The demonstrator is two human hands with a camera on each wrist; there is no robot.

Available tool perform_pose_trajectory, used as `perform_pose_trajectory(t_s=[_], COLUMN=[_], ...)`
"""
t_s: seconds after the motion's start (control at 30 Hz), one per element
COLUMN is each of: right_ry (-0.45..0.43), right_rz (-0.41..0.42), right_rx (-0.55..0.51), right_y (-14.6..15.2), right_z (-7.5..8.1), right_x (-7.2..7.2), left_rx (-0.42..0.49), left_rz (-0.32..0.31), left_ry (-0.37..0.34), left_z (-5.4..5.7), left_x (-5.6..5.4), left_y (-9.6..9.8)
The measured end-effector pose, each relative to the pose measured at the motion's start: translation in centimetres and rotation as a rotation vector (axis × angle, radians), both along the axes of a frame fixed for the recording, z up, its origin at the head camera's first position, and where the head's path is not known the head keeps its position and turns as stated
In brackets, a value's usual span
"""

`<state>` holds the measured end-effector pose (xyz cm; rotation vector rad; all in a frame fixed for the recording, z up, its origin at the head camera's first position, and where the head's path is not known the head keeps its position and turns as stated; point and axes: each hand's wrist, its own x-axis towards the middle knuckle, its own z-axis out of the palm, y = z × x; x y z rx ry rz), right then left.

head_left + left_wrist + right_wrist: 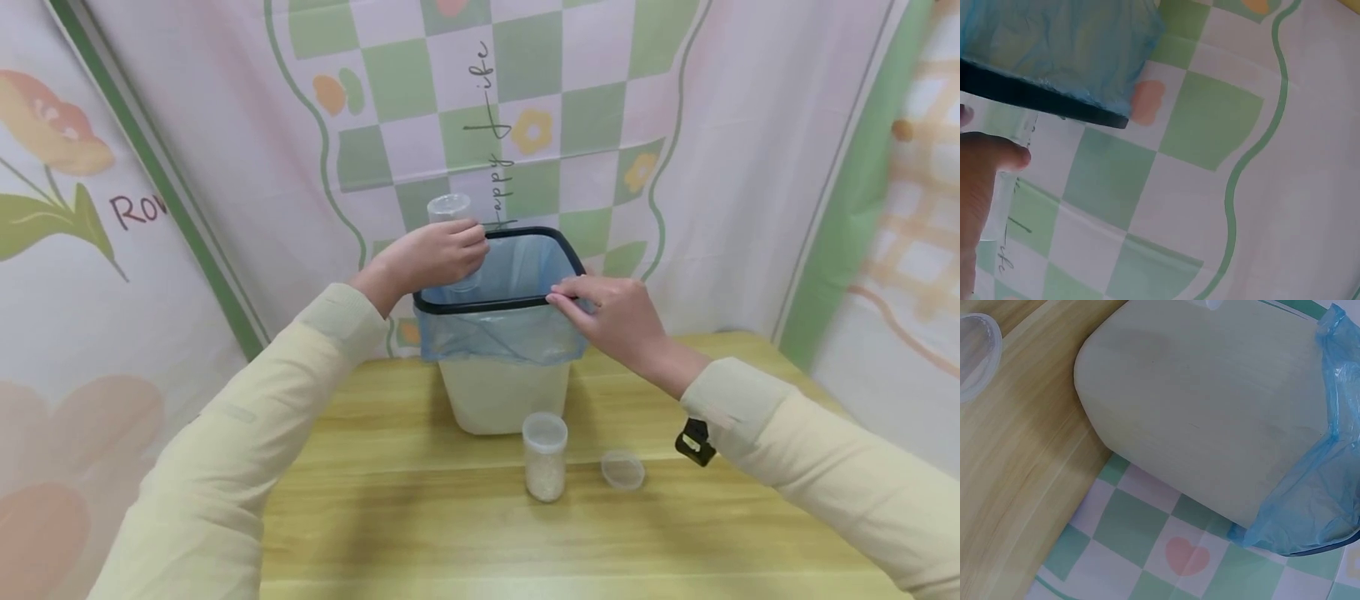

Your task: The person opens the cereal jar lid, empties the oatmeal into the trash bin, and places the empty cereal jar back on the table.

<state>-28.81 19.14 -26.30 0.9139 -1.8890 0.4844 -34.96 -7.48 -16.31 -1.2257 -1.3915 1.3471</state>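
Observation:
My left hand (pixel 442 254) grips a clear plastic jar (pixel 449 207) over the left side of the trash bin. The jar stands on end in the fingers, and its lower part hangs inside the bin's opening. In the left wrist view, the thumb of the left hand (pixel 982 187) lies against the clear jar (pixel 999 206). At the bin's front right, my right hand (pixel 618 317) pinches the black rim (pixel 498 305) between thumb and fingers. A blue bag (pixel 502 333) lines the pale trash bin (pixel 510 392) and folds down over its outside.
A second clear jar (pixel 545 458) with whitish contents stands on the wooden table (pixel 420 533) in front of the bin. To its right lies a round clear lid (pixel 622 470). A patterned curtain (pixel 525 108) hangs close behind the bin.

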Motion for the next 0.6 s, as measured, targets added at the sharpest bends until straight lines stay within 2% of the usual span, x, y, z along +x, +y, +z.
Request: perform_pose_trajectory(t_s=[0.13,0.3,0.43,0.6], right_ry=[-0.001,0.001,-0.001,-0.002], right_rz=[0.003,0.002,0.000,0.004], right_rx=[-0.001,-0.002,-0.002,-0.003], right_y=[-0.02,0.03,0.03,0.06], right_z=[0.03,0.06,0.04,-0.02], right_x=[0.00,0.05,0.00,-0.05], left_rx=[0.032,0.022,0.028,0.098], left_rz=[-0.014,-0.038,-0.044,-0.060], left_ry=[0.000,-0.016,-0.001,-0.006], left_z=[0.08,0.08,0.32,0.68], left_x=[-0.10,-0.12,0.00,0.16], left_y=[-0.12,-0.09,-0.18,-0.63])
